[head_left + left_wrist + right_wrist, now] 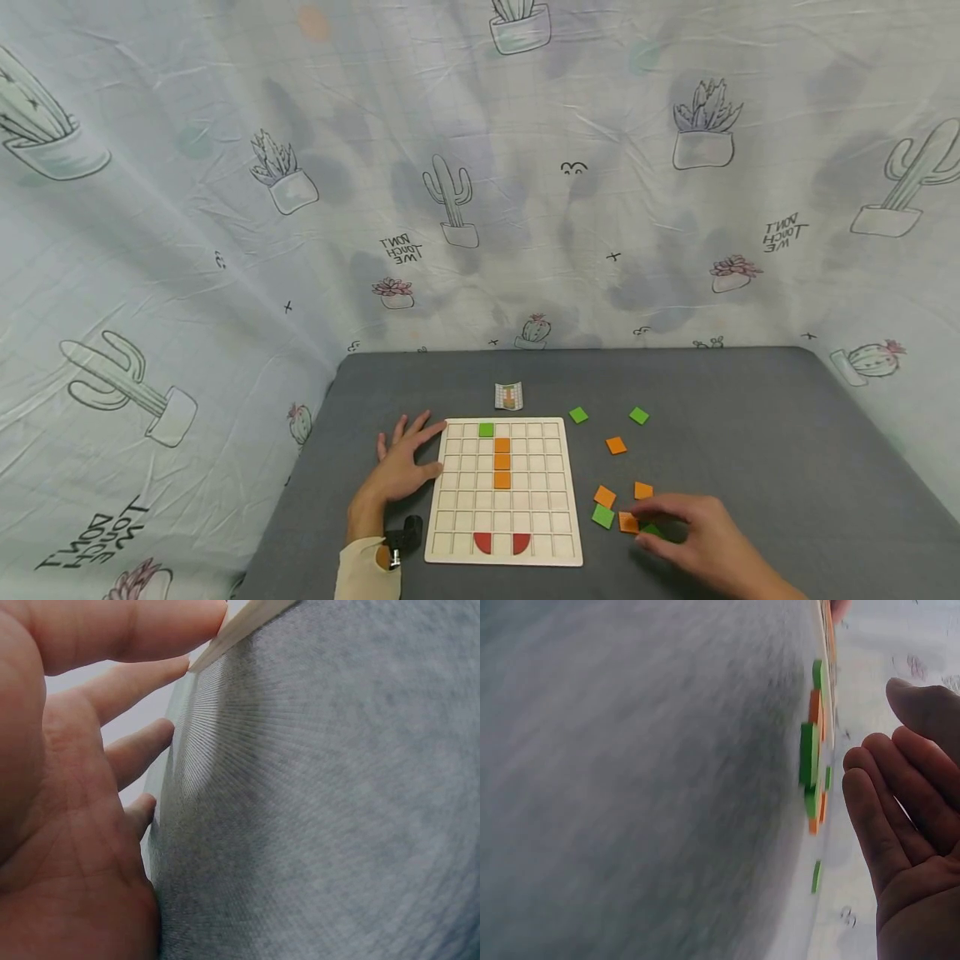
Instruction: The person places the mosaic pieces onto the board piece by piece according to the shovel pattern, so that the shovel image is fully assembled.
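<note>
A pale gridded board (457, 500) lies on the table. It bears a green square tile (487, 430) in the top row, a column of orange square tiles (502, 461) below, and two red rounded pieces (483, 543) in the bottom row. My left hand (401, 471) rests beside the board with spread fingers; thumb and index finger touch its left edge. To the right, my right hand (697, 533) hovers over loose tiles, thumb apart from fingers, with nothing held in the right wrist view. Nearest it are an orange tile (628, 522) and a partly hidden green tile (651, 529).
More loose tiles lie right of the board, including a green one (603, 517), an orange one (616, 446) and a farther green one (639, 416). Behind the board is a small patterned card (508, 397). A printed curtain (525, 275) hangs behind the grey table (750, 433).
</note>
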The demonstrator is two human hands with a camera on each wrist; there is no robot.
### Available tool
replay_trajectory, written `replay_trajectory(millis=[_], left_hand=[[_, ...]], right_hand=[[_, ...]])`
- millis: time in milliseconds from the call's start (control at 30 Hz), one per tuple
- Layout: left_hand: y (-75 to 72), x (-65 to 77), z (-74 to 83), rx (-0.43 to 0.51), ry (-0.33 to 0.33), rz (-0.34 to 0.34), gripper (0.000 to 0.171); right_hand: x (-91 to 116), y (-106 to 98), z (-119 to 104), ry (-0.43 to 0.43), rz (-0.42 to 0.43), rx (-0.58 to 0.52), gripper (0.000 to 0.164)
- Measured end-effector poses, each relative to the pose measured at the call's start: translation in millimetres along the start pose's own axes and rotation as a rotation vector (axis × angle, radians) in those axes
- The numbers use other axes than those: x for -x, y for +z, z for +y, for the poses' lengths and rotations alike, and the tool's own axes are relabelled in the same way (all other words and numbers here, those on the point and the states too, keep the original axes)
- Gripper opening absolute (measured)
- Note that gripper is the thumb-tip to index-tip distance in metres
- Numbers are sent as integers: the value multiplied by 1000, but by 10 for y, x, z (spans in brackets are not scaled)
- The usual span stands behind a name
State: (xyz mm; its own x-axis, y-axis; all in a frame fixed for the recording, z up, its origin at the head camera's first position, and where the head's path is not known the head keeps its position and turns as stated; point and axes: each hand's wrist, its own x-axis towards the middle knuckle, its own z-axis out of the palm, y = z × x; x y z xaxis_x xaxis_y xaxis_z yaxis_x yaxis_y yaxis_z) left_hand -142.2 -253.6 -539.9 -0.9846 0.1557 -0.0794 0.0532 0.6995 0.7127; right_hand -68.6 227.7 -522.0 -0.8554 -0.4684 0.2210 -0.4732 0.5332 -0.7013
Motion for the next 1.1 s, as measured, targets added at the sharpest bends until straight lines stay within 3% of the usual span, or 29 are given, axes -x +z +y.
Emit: replay_trajectory(millis=[267, 567, 1100], left_hand=[[4, -2, -1, -1, -2, 3, 72], [7, 2, 4, -7, -11, 10, 72], [-1, 1, 7, -12, -15, 10, 71]], right_hand=[[176, -89, 101, 41, 80, 82, 33], [219, -97, 129, 109, 116, 85, 34], [61, -184, 285, 6, 46, 146, 34]])
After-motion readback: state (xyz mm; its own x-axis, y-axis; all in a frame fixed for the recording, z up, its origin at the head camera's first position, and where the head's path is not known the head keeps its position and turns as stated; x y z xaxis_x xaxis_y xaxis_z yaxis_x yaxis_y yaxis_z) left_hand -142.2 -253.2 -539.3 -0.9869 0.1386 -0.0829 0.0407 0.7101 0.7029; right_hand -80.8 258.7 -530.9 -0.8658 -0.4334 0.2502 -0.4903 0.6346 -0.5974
